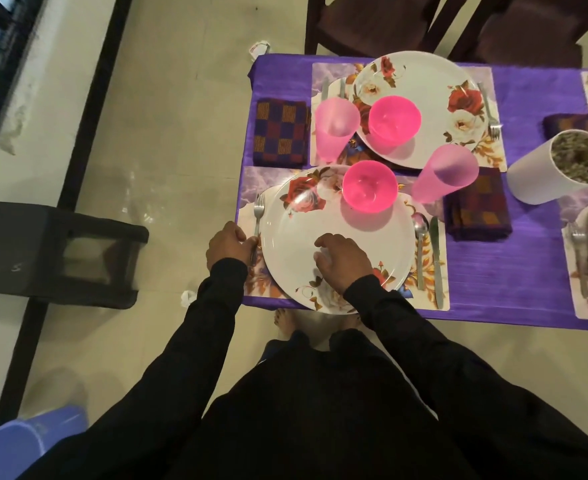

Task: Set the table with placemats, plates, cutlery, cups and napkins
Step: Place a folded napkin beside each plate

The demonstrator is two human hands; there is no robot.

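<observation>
head view: left hand [228,249] pinches the fork [258,223] handle on the placemat [427,296], just left of the plate [337,244]. right hand [344,261] hovers over the plate, fingers loosely curled, holding nothing.

steel fork [258,216] lies left of floral plate [337,237].

Almost nothing here can be read. A single pale mark shaped like the letter "S" stands on the side of the dark stool [55,252] on the floor at the left. The plates, cups and napkins carry patterns only, no lettering.
</observation>
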